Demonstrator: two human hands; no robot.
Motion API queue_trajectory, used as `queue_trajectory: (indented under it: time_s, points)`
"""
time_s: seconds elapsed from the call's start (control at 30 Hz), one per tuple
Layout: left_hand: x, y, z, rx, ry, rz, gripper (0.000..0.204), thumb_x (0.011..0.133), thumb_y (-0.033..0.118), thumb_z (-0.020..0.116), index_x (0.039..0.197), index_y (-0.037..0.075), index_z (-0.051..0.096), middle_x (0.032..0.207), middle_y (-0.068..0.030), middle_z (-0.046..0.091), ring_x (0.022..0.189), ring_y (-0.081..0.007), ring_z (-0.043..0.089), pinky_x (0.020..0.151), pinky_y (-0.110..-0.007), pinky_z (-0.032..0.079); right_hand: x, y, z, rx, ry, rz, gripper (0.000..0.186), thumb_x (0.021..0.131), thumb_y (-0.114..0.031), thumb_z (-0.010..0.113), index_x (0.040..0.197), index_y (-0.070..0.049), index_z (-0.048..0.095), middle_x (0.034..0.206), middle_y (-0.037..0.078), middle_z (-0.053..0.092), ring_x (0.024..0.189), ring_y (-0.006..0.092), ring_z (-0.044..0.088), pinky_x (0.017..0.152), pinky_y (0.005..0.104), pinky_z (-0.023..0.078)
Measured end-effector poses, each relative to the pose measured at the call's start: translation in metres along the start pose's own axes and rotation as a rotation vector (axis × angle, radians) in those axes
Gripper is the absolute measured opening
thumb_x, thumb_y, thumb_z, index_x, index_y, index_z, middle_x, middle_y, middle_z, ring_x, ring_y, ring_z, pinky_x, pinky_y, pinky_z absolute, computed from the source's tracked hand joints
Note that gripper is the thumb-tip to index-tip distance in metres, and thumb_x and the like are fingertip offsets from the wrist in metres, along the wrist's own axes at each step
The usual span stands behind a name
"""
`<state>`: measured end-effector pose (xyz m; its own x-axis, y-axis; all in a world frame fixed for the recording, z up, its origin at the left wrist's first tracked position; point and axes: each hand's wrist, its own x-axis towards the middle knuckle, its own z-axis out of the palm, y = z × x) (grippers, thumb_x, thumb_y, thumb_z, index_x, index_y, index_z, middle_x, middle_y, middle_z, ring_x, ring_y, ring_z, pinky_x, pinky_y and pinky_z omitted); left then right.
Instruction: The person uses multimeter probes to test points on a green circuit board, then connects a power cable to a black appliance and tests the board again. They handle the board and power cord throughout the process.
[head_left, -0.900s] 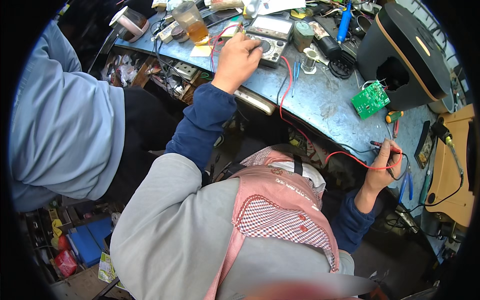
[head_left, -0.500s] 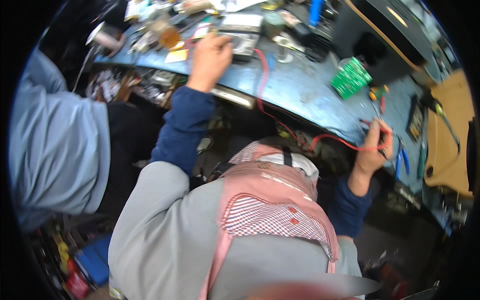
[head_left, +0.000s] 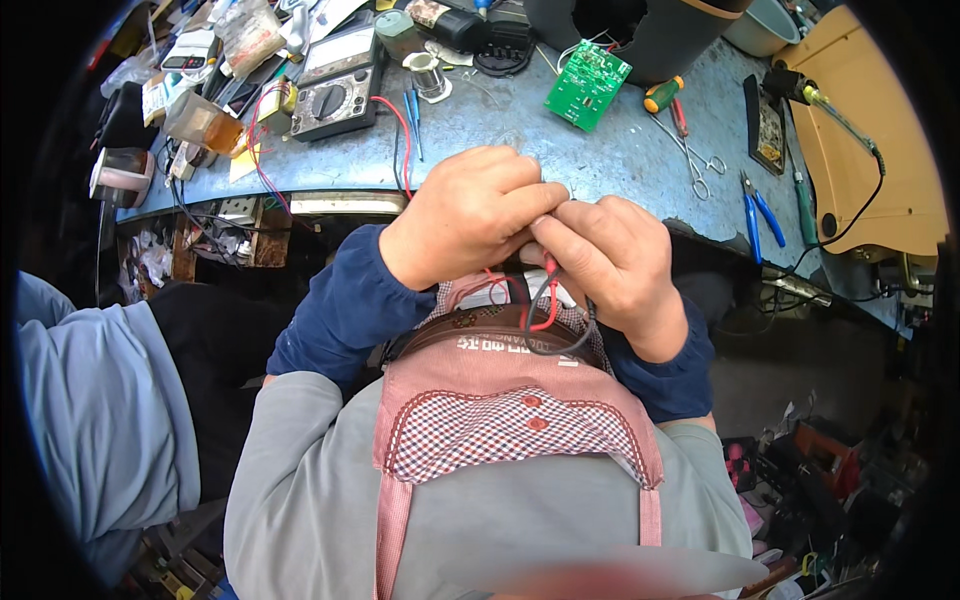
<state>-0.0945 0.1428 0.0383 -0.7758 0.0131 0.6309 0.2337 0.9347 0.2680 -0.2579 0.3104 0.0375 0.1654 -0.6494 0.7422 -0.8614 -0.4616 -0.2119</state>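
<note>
My left hand (head_left: pixel 470 215) and my right hand (head_left: pixel 615 265) meet at the bench's front edge, above my apron, with their fingertips touching. The right fingers are closed on a red test lead (head_left: pixel 551 268) and a black test lead (head_left: pixel 545 350), which loop down below the hand. In the left hand, thumb and fingers pinch together, and what lies between them is hidden. An analog multimeter (head_left: pixel 335 102) rests on the bench up and left, its leads running toward my left wrist. Beyond my right hand, a green circuit board (head_left: pixel 590 85) leans near a dark box-like housing (head_left: pixel 660 40).
On the right of the blue bench (head_left: pixel 480 130) are scissor-like forceps (head_left: pixel 688 160), a green-and-yellow-handled screwdriver (head_left: pixel 662 95), blue-handled pliers (head_left: pixel 760 215) and a soldering iron (head_left: pixel 820 98). Tweezers (head_left: pixel 415 125) lie beside the meter. Another person's sleeve (head_left: pixel 120 400) is at left.
My left hand has left the multimeter and come right and nearer. My right hand has moved left with the leads, so both hands now meet. The view has shifted too.
</note>
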Motion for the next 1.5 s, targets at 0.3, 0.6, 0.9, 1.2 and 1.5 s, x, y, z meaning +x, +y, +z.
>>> queue_trajectory:
  time_s: [0.3, 0.6, 0.9, 1.2, 1.5]
  points:
    - [-0.005, -0.055, 0.000, -0.051, 0.779, -0.342, 0.020, 0.107, 0.006, 0.072, 0.125, -0.001, 0.078, 0.099, -0.0111, 0.077, 0.087, -0.0195, 0.073, 0.076, -0.031, 0.057, -0.028, 0.042, -0.060, -0.378, 0.347, 0.218, 0.024, 0.099, -0.019, 0.078, 0.112, 0.001, 0.080, 0.088, 0.011, 0.063, 0.074, 0.0223, 0.060, 0.065, 0.0350, 0.048]
    - [0.073, -0.068, 0.068, -0.726, 0.572, -0.653, 0.021, 0.101, 0.013, 0.081, 0.115, -0.002, 0.080, 0.093, -0.0032, 0.077, 0.084, -0.0073, 0.068, 0.075, -0.025, 0.056, 0.022, 0.124, 0.028, 0.416, 0.773, 0.844, 0.094, 0.116, -0.075, 0.027, 0.111, 0.005, 0.077, 0.090, 0.009, 0.072, 0.071, 0.0169, 0.067, 0.069, 0.0289, 0.057]
    - [0.060, -0.071, 0.091, -0.856, 0.585, -0.751, 0.026, 0.100, 0.009, 0.081, 0.122, -0.005, 0.079, 0.103, -0.0044, 0.079, 0.092, -0.0069, 0.070, 0.082, -0.024, 0.057, 0.022, 0.118, 0.036, 0.617, 0.660, 0.861, 0.017, 0.100, -0.001, 0.079, 0.115, 0.005, 0.075, 0.100, 0.012, 0.079, 0.089, 0.0166, 0.076, 0.084, 0.0286, 0.061]
    - [0.058, -0.074, 0.102, -0.604, 0.537, -0.647, 0.022, 0.093, 0.013, 0.084, 0.112, 0.002, 0.083, 0.099, -0.0122, 0.080, 0.094, -0.0227, 0.075, 0.083, -0.035, 0.059, 0.017, 0.119, 0.043, 0.530, 0.661, 0.822, 0.010, 0.103, -0.005, 0.075, 0.107, 0.004, 0.074, 0.092, 0.010, 0.078, 0.080, 0.0141, 0.074, 0.074, 0.0269, 0.059]
    - [0.057, -0.076, 0.103, -0.460, 0.547, -0.570, 0.021, 0.089, 0.013, 0.087, 0.110, 0.006, 0.085, 0.095, -0.0108, 0.079, 0.088, -0.0260, 0.071, 0.082, -0.037, 0.056, 0.018, 0.118, 0.044, 0.476, 0.611, 0.800, 0.010, 0.102, -0.005, 0.077, 0.106, 0.004, 0.073, 0.091, 0.010, 0.076, 0.077, 0.0128, 0.073, 0.070, 0.0262, 0.058]
